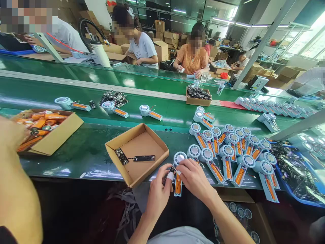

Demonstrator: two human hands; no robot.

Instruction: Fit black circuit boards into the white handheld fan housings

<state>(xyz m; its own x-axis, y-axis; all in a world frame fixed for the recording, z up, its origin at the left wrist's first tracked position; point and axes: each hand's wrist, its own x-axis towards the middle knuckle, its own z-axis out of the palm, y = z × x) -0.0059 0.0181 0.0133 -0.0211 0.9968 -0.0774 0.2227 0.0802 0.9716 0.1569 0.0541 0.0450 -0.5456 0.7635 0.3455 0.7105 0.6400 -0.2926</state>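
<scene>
My left hand is closed on a small black circuit board, with white covering on a fingertip. Close beside it, the fingers of my right hand are pinched together at the board's end; what they grip is too small to make out. Below both hands lies a light-blue handheld fan body, its round head away from me and its open handle showing an orange battery. To the left, an open cardboard tray holds a circuit board and a flat black strip.
Several similar fan bodies crowd the bench at right, beside a blue bin of dark parts. At left, a neighbour's arm reaches by a box of orange batteries. Across the green conveyor, people sit working.
</scene>
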